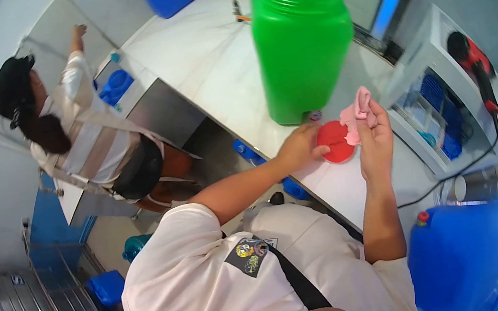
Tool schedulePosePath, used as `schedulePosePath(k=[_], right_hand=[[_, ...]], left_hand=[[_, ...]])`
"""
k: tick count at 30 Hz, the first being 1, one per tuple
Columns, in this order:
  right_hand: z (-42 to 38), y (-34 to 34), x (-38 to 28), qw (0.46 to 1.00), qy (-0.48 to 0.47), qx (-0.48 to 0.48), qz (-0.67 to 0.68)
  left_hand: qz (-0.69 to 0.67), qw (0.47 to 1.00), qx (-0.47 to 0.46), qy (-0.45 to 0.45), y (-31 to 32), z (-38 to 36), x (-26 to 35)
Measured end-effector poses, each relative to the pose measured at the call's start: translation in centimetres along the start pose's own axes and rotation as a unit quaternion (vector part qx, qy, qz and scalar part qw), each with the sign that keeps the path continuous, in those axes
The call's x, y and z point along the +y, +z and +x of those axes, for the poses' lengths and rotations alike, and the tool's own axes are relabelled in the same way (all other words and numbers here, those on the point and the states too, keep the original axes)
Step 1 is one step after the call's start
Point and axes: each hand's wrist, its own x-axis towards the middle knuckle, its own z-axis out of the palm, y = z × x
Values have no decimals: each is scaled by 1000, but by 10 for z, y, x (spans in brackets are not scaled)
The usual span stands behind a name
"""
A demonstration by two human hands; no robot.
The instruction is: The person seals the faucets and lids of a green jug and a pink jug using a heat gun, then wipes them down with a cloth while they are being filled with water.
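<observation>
My left hand is closed on the edge of a round red lid, its thumb over the near side. In my right hand is a bunched pink cloth, pinched between the fingers and touching or just above the lid's right edge. Right behind both hands a large green plastic jug stands on the white counter, its wide threaded mouth uncovered. Something clear and narrow shows inside that mouth. A small tap or fitting sits low on the jug's front.
A white cabinet with blue baskets stands right, a red and black heat-gun-like tool on top, its cord crossing the counter. A big blue container is at lower right. Another person in a black cap works at left.
</observation>
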Motion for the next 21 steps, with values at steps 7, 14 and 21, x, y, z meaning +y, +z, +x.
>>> schedulePosePath(k=[7,14,21], right_hand=[[25,13,-1,975,-157,19,-157],[79,73,-65,799,-473,40,-368],[100,37,10,981,-109,24,-159]], left_hand=[[61,965,180,178,-80,-12,37],[72,870,371,316,-160,78,44],[-61,893,334,296,-131,106,34]])
